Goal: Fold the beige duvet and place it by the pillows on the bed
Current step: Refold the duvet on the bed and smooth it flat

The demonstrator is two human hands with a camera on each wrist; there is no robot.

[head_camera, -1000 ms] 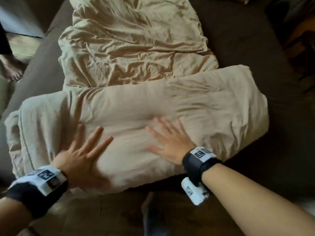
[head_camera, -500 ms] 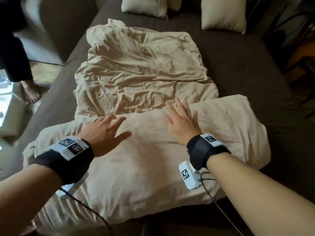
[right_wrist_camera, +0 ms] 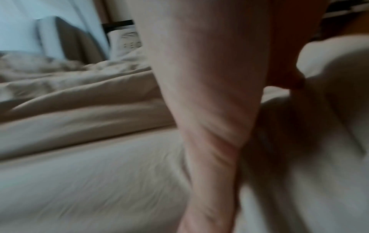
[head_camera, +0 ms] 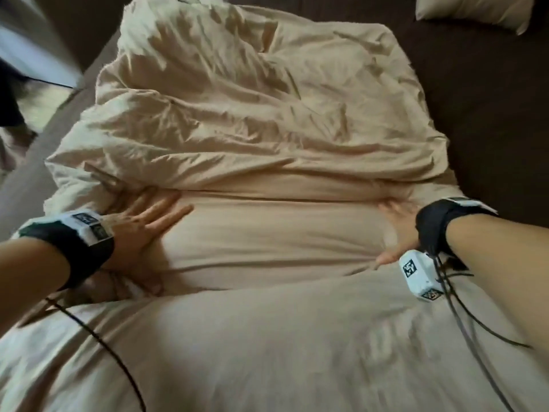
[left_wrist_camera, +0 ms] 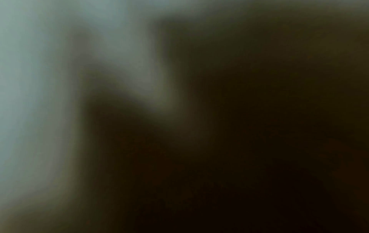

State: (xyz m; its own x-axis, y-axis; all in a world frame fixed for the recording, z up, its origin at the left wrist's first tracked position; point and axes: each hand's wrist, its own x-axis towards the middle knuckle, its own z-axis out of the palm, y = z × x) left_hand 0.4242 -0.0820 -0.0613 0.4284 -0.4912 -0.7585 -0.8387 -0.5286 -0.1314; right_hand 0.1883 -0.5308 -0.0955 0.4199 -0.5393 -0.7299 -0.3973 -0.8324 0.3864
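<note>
Now the crumpled beige fabric duvet (head_camera: 255,138) covers most of the dark brown bed (head_camera: 481,120), its near part rolled into a thick smooth fold that runs across the foot of the bed, while the wrinkled rest lies flat toward the head. A cream rectangular pillow (head_camera: 472,11) sits at the far right corner of the bed, well apart from the fold.

On the left end of the fold, the left hand (head_camera: 139,233) lies flat on the cloth, its fingers (head_camera: 166,212) straight and spread, reaching into the crease where the rolled part meets the flat part; the thumb presses down on the near side of the roll. A black wrist strap with a white marker block (head_camera: 77,242) wraps that wrist, and a thin black cable (head_camera: 101,340) trails from it over the near part of the duvet.

At the right end, the right hand (head_camera: 398,230) presses on the fold, thumb on the near side. Its fingers dig into the crease and are partly hidden by cloth, so I cannot tell whether they are spread or curled. The right wrist view is blurred and shows only the palm against beige cloth. The left wrist view is dark and smeared.
</note>
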